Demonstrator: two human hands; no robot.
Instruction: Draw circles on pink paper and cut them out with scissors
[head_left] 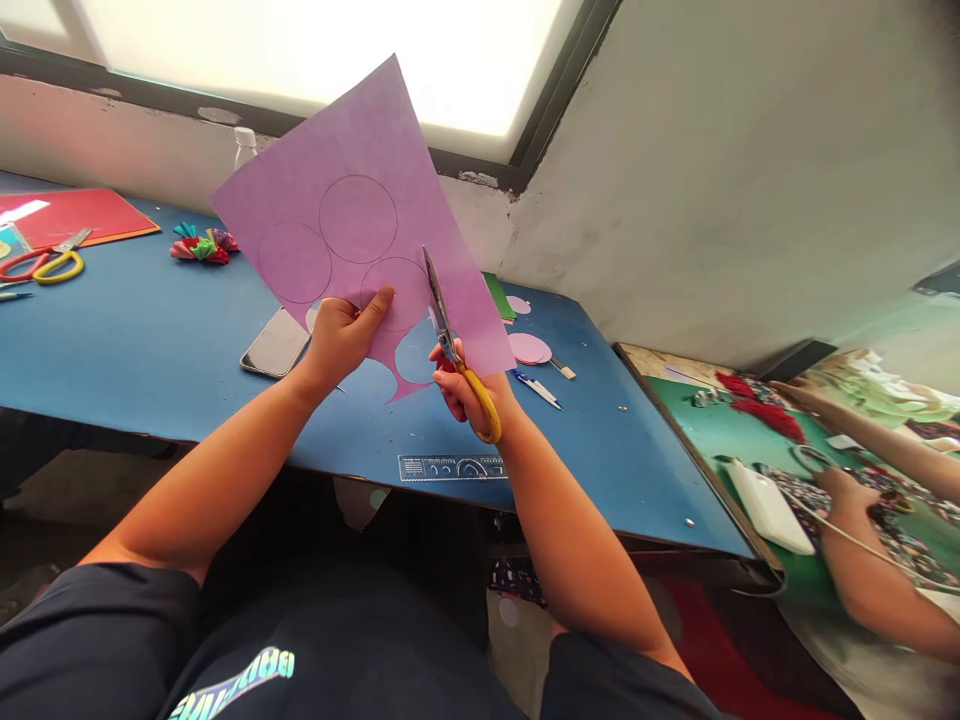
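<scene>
A sheet of purple paper [360, 130] is held up over the blue table, with three drawn circles on it and rounded cut-outs along its lower edge. My left hand [341, 335] pinches the sheet near its lower middle, thumb on top. My right hand [469, 395] grips a pair of scissors [442, 310] with yellow handles. Their blades point up and away, lying at the right side of the lowest drawn circle. Part of my right hand is behind the scissors' handle and the paper.
On the blue table [150, 340] lie a phone [275, 343], cut purple circles [529, 348], pens [538, 390] and a clear ruler [454, 468]. Farther left are another pair of scissors [56, 262], a red folder [82, 215] and fabric pieces [202, 247]. At right, another person's hands work at a green table [690, 400].
</scene>
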